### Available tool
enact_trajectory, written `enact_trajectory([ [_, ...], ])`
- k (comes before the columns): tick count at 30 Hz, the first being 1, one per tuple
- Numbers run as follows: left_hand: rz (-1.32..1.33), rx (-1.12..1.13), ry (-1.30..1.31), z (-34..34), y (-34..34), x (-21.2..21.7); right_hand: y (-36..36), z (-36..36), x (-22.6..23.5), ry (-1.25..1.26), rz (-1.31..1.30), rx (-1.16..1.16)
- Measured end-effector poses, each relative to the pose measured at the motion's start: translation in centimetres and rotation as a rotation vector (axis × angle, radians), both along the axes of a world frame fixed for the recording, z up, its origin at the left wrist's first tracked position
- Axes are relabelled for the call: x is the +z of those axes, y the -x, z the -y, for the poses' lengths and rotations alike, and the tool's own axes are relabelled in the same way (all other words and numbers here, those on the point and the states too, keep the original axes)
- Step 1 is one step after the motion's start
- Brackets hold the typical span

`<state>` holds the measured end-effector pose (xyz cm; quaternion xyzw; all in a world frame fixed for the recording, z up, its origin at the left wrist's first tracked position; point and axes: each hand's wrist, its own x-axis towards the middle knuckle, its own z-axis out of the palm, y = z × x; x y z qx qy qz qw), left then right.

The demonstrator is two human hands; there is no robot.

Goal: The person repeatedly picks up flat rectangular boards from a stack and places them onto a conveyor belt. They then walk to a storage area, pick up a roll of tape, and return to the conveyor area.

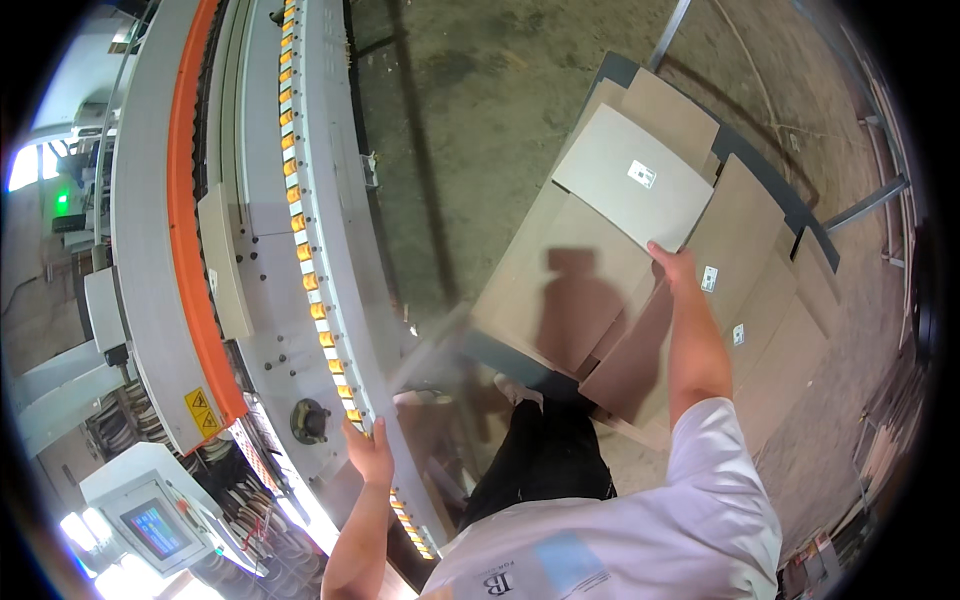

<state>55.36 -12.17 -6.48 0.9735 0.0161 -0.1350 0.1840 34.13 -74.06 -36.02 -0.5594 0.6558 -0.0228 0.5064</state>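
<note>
My right hand (676, 268) grips the near edge of a pale grey panel (625, 165), thumb on top and the other fingers hidden beneath. That panel carries a small white label and lies on a stack of brown panels (540, 270). On the left, my left hand (370, 458) rests on the roller rail (318, 310) along the machine's edge, thumb and forefinger apart and nothing visible held. Another narrow, pale panel (224, 265) sits in the machine beside the orange beam (186, 200).
Dark boards (520, 365) show under the stack, with metal frame bars (868, 205) beyond it. Concrete floor (460, 110) lies between stack and machine. A control screen (155, 528) glows at lower left. More boards (880, 450) stand at the far right.
</note>
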Motion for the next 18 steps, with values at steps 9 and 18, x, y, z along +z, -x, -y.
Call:
enact_trajectory([
  [9,-0.014,0.004,-0.102,-1.2,0.5,-0.6,-0.4,-11.7,12.1,0.036,0.543,-0.188],
  [18,0.428,-0.362,-0.029,-1.4,2.7,1.1,9.3,-20.0,28.9,-0.055,0.369,0.293],
])
